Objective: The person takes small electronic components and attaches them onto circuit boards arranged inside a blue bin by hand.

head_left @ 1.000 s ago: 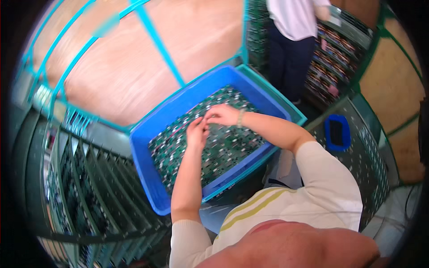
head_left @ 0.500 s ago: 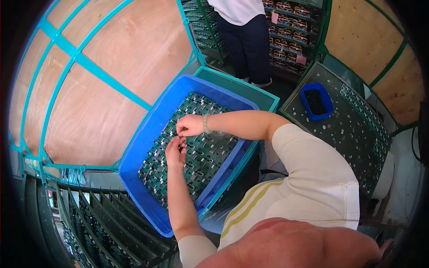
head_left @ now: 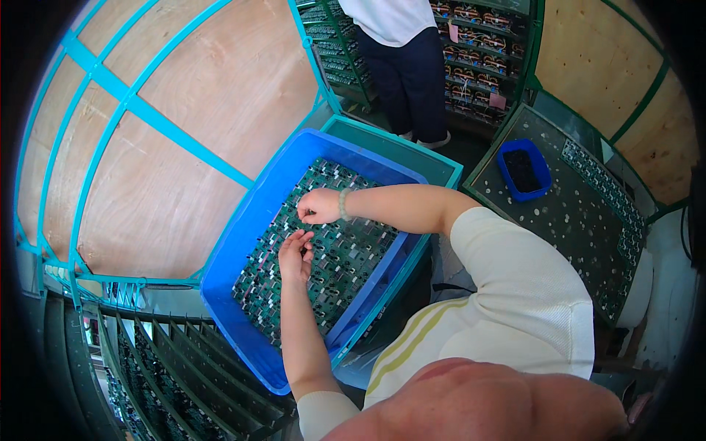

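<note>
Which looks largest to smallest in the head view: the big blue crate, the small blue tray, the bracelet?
1. Big blue crate, largest by far.
2. Small blue tray; it lies farther from the camera, so its true size is unsure.
3. Bracelet, smallest.

Circuit boards (head_left: 334, 257) fill the crate (head_left: 243, 242) at frame centre; a small bin (head_left: 507, 173) sits upper right on a perforated table (head_left: 588, 220).

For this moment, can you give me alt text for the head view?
A person's left hand and right hand reach into a blue bin packed with green circuit boards. A co-worker stands beyond, near a small blue tray.
</note>
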`<state>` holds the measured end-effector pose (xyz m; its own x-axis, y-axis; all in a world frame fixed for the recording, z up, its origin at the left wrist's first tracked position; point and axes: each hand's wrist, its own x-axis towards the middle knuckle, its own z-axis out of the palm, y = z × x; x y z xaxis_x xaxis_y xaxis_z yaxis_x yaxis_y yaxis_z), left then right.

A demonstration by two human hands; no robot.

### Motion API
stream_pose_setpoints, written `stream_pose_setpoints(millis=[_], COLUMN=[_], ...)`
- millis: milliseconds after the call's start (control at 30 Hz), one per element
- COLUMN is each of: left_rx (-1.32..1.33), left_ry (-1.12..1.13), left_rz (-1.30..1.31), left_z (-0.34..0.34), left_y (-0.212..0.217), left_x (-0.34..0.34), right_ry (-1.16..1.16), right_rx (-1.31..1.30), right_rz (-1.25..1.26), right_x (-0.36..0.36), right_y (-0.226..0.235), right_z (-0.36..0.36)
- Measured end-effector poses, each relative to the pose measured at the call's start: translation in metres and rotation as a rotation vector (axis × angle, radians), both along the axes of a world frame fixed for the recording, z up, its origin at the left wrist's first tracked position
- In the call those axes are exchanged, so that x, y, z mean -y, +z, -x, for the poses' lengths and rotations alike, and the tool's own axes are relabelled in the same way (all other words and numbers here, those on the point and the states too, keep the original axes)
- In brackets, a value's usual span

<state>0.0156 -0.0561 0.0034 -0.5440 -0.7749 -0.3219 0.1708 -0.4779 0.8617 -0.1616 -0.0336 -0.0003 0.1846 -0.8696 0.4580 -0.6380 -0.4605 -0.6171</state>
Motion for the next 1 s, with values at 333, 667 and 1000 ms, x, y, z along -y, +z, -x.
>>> stream_pose_setpoints(millis=[333,667,1000], left_rx=[0.019,0.017,0.027], left_ry=[-0.009,0.166,0.170], left_rz=[0.031,0.016,-0.007], left_z=[-0.002,0.000,0.009], left_y=[0.000,0.012,0.009], left_x=[-0.002,-0.002,-0.016], right_ry=[-0.132,-0.639,-0.925], right_rx=[-0.106,0.062,-0.357], right_rz=[-0.042,-0.296,-0.311], right_x=[0.011,0.041,0.126], right_y=[-0.013,-0.036,-0.051], right_z=[0.011,0.061,0.091])
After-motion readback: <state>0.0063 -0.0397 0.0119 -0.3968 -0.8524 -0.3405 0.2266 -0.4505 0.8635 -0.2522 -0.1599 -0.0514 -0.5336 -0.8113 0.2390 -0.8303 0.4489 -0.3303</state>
